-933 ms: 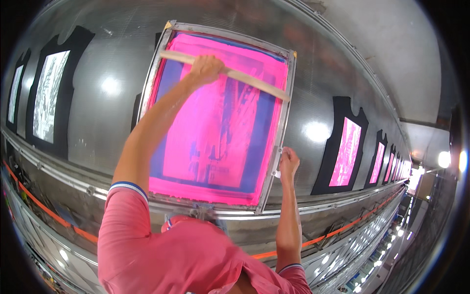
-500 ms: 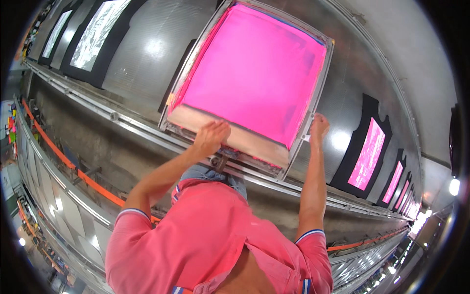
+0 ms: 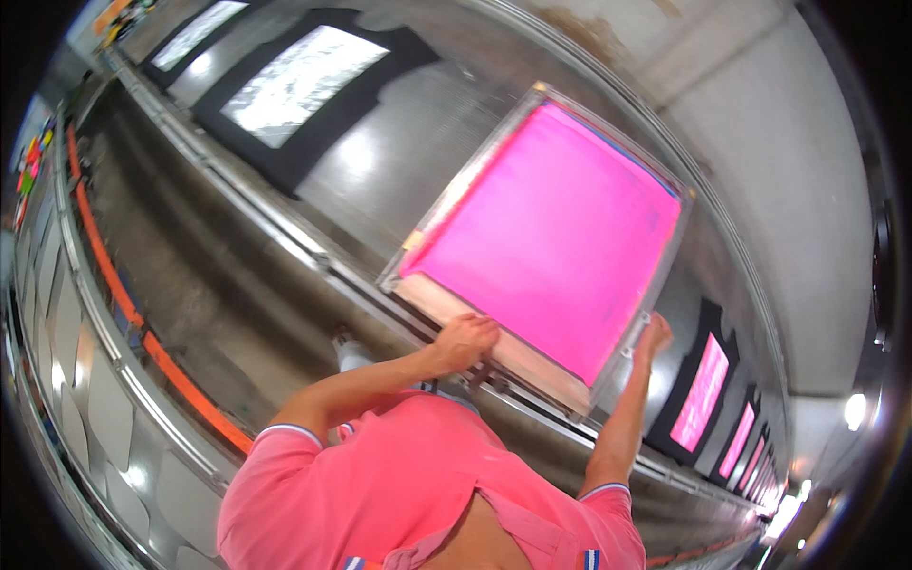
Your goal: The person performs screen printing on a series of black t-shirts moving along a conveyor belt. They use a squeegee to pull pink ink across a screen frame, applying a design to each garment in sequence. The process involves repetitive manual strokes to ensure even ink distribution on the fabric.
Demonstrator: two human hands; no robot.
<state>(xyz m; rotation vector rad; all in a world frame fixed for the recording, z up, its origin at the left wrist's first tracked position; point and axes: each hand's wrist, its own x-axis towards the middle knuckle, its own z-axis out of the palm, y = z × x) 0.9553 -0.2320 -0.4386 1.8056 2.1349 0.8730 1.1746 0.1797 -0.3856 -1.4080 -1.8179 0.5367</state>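
A screen-printing frame (image 3: 534,121) with bright pink ink across its mesh (image 3: 560,237) is in front of me, over the metal table. Along its near side lies a long wooden squeegee (image 3: 532,359). My left hand (image 3: 465,342) is closed on the squeegee near its middle, fingertips curled over the wood. At the frame's right edge, my right hand (image 3: 654,334) is closed beside a small metal bracket (image 3: 629,351), gripping the frame's side. Whatever lies under the frame is hidden, and I cannot tell whether the frame rests on the table.
Left of the frame lies a black garment (image 3: 271,171) with a white print, and another beyond it. Black garments with pink prints (image 3: 700,394) line the table to the right. A metal rail (image 3: 285,237) runs along the near edge. An orange bar (image 3: 180,380) is behind me at left.
The view has swung, so the frame and both hands now appear lower and farther right. A black edge beside the frame's left side no longer shows. Both hands keep their holds.
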